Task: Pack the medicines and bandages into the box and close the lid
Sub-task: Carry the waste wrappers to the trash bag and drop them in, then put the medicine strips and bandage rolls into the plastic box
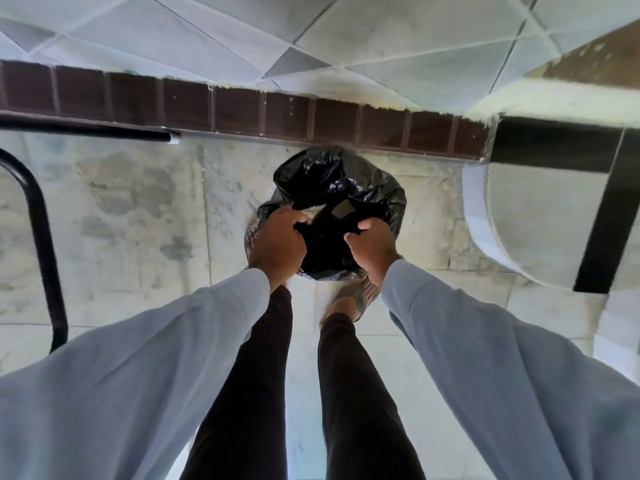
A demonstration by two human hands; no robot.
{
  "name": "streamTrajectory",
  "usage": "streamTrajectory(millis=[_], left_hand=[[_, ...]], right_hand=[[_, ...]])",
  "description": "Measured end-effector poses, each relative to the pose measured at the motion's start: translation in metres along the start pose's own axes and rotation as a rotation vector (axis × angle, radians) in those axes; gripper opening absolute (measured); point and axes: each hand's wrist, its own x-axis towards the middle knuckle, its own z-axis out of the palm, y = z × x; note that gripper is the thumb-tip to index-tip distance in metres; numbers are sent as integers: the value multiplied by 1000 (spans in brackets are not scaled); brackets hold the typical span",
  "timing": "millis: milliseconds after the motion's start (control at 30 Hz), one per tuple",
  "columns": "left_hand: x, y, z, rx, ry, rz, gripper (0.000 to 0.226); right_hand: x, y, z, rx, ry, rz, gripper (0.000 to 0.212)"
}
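Both hands are seen lowered over a black plastic bag (337,188) that stands on the floor (138,209), directly ahead of the feet and close to the brown-tiled wall base (242,109). The left hand (277,242) is closed, fingers pinching the bag's left rim. The right hand (372,244) is likewise closed, pinching the right rim. The mouth of the bag is held apart between them, so its opening lies midway between the two hands; neither hand is nearer. A small pale item (343,209) is glimpsed inside, unidentifiable. No box, medicines or bandages can be made out; their location cannot be told. Packing is judged not yet begun.
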Motion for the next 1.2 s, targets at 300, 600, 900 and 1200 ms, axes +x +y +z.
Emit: streamTrajectory(millis=[300,600,900,1200], left_hand=[[-81,100,-102,-51,190,177,32],[-290,133,-255,67,631,352,40],[-546,-4,-371,72,1232,137,37],[-740,-236,-371,41,1372,-159,35]], right_hand=[[-118,-112,-60,-228,12,-382,37],[-368,-196,-64,-347,-14,-1086,20],[-637,-196,55,-339,-330,-1548,22],[-787,-99,232,-358,-461,-1724,26]])
